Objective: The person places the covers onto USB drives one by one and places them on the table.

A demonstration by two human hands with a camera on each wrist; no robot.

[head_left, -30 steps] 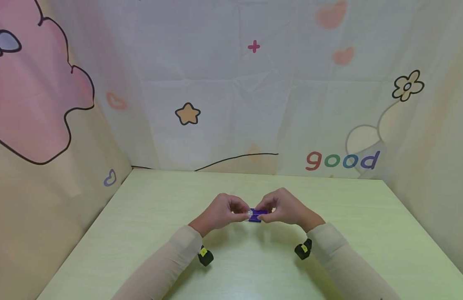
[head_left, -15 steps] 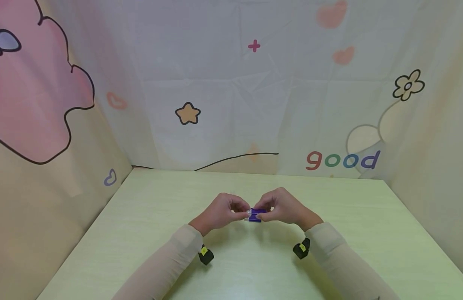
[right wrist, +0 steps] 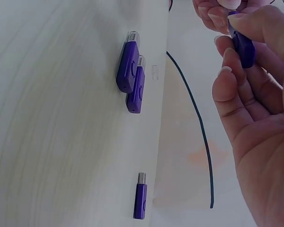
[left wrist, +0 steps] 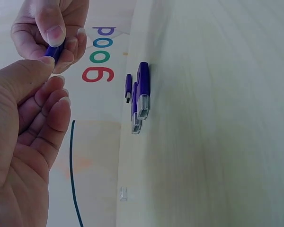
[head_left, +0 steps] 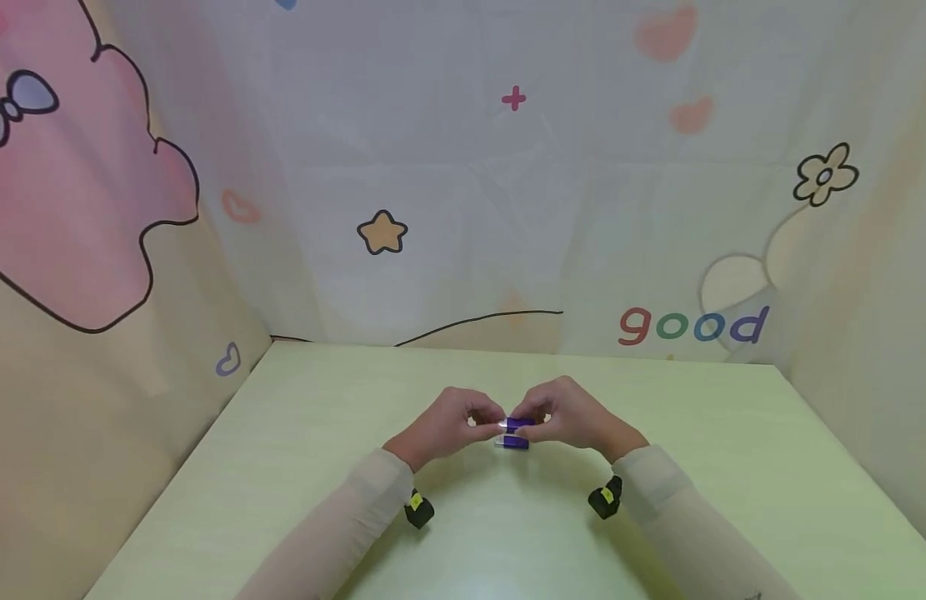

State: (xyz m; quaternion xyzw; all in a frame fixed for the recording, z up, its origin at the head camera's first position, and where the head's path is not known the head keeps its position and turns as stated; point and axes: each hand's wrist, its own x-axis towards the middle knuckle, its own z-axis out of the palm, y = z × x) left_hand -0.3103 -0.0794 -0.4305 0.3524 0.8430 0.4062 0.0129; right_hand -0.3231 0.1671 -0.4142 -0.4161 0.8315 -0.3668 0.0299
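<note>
A purple USB flash drive (right wrist: 244, 49) is gripped between the thumb and fingers of my right hand (head_left: 571, 419). My left hand (head_left: 449, 423) pinches its pale end, where the clear cap sits; fingertips cover most of that end. The held drive is above the table, with both hands close together. Under it, two purple flash drives with clear caps (right wrist: 128, 66) (right wrist: 136, 90) lie side by side, almost touching. Farther back, a smaller-looking flash drive (right wrist: 140, 201) lies with its metal plug bare. A loose clear cap (left wrist: 123, 194) rests apart from them.
The pale table (head_left: 508, 533) runs up to a printed cloth backdrop (head_left: 463, 192) at the back and sides. Dark wrist camera mounts (head_left: 419, 510) hang under both sleeves, near the table.
The head view has shifted slightly. A gap now shows between the held flash drive and the one lying below it. Both hands keep their grip and barely move.
</note>
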